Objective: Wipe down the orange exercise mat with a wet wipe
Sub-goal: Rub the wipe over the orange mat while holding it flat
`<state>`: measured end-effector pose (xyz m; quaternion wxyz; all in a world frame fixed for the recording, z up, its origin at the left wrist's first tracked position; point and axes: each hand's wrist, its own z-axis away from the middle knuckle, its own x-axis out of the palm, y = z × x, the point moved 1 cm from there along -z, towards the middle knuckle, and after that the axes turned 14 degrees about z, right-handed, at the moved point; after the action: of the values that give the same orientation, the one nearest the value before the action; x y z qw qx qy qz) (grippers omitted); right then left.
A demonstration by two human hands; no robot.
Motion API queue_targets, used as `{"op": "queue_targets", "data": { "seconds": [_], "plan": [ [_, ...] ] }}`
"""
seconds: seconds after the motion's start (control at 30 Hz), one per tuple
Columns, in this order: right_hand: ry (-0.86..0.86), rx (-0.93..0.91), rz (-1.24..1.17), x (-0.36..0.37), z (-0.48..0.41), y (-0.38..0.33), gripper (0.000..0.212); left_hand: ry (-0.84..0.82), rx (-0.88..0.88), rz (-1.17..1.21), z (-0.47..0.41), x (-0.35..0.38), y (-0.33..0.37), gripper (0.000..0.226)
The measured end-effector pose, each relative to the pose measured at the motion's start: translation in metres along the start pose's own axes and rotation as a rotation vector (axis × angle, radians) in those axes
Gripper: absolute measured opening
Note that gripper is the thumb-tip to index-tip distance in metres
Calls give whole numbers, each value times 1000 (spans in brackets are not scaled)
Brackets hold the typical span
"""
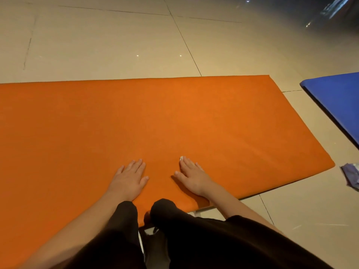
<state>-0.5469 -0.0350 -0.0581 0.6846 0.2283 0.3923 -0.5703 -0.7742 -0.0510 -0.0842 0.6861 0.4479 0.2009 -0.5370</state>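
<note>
Knees: my knees (pixel 163 208), in black, rest on the near edge of the mat at 6 o'clock.
Left hand: my left hand (pixel 129 178) lies palm down on the mat at about 7 o'clock from its middle. It holds nothing.
Left fingers: my left fingers (pixel 138 165) are straight, slightly spread, and flat on the orange surface.
Right hand: my right hand (pixel 192 177) is at about 5 o'clock, also palm down, pressing on the wipe.
Right fingers: my right fingers (pixel 187 164) are straight, not curled, bearing down on the wipe rather than pinching it.
Wet wipe: only white slivers of the wet wipe (pixel 181 158) show, at my fingertips and by the outer edge of the hand. The rest is hidden under my palm.
Orange mat: the orange mat (pixel 174 117) lies flat on the floor, running from 9 o'clock towards 3.
Progress: I see no damp streak, so I cannot tell how much is wiped. I judge the wiping is under way near my knees, with the far strip and both ends left.
Packet: a crumpled purple and white packet (pixel 351 176) lies on the tiles at 3 o'clock, just off the mat's corner.
Blue mat: a blue mat (pixel 338 98) lies at 2 o'clock, apart from the orange one.
Floor: the pale tiled floor (pixel 97 45) fills the view towards 12.
</note>
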Motion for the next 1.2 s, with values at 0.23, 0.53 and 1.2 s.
{"op": "queue_targets", "data": {
  "seconds": [0.23, 0.53, 1.2],
  "plan": [
    [2, 22, 86, -22, -39, 28, 66, 60, 25, 58, -5, 3, -2, 59],
    [73, -143, 179, -17, -59, 31, 65, 153, -15, 98, -71, 2, 15, 65],
    [128, 12, 86, -15, -89, 23, 75, 236, 18, 93, -112, -19, 6, 65]
  ]
}}
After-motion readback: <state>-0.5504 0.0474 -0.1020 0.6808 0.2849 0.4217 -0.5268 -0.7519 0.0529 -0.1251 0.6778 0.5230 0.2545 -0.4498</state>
